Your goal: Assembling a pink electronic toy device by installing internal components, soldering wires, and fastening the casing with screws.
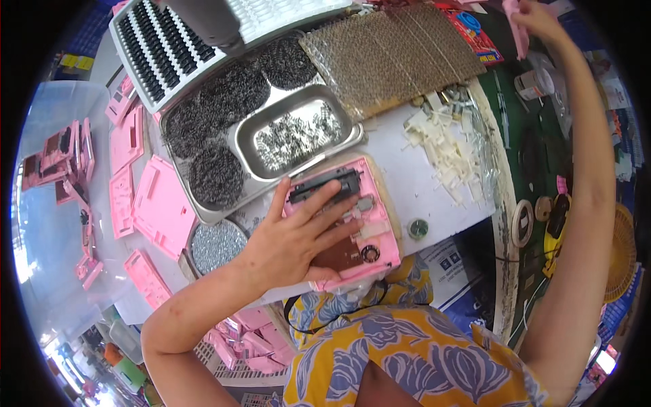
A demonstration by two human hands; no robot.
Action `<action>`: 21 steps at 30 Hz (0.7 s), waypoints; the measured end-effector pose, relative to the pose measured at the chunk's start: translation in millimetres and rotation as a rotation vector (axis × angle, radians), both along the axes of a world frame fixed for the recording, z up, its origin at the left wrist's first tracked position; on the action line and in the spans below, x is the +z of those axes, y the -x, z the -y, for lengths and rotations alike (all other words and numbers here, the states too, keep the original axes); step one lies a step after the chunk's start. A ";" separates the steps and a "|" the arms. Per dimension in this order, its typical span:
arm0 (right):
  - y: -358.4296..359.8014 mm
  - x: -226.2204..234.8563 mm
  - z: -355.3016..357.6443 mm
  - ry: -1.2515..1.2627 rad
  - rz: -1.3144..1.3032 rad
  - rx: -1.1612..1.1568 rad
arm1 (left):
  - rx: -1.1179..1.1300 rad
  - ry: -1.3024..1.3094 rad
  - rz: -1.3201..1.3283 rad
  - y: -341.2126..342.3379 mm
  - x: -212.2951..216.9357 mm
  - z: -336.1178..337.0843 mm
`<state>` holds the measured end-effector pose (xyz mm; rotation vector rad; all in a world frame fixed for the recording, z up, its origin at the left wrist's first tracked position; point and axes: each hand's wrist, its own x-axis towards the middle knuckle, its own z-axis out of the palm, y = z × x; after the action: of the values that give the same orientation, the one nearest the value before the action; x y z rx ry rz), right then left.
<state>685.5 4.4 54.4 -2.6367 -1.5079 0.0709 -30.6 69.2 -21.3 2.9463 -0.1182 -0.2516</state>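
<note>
My left hand (298, 237) lies spread over a pink plastic casing (388, 252), which sits at the near side of the white work surface. Fitted in the casing are a black mechanism (349, 182), a brown board (333, 252) and a small round black part (370, 254); my fingers partly cover them. Far to the upper right, my right arm is stretched out. There my right hand (540, 26) is closed on a pink plastic part (517, 30), seen at the picture's rim.
A metal tray (215, 216) bears dark small parts and a smaller steel dish (356, 136) of shiny screws. Pink panels (163, 203) lie left, near a round dish of silvery bits (215, 245). White plastic pieces (444, 146) lie right. A grey tool (207, 24) hangs overhead.
</note>
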 end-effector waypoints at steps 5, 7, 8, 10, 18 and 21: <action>157.9 74.3 81.6 -0.544 -0.655 0.022 | 0.107 0.154 0.079 -9.5 28.0 9.0; 239.8 77.8 126.9 -0.492 -0.920 -0.017 | 0.148 0.244 0.464 -23.8 29.9 15.1; 293.0 65.2 121.0 -0.522 -1.027 0.056 | 0.215 0.342 0.657 -34.6 26.5 23.9; 402.1 37.5 103.6 -0.549 -1.268 0.208 | 0.343 0.356 0.820 -43.7 32.8 42.0; 497.6 -8.4 94.3 -0.579 -1.361 0.338 | 0.864 1.740 0.624 -5.3 72.9 49.5; 521.4 -28.6 116.4 -0.566 -1.298 0.165 | 0.995 1.510 0.550 5.7 46.1 53.7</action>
<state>164.0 -112.1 25.8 -1.3941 -0.9811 0.9653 -36.3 15.5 24.9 1.2341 0.7148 0.5499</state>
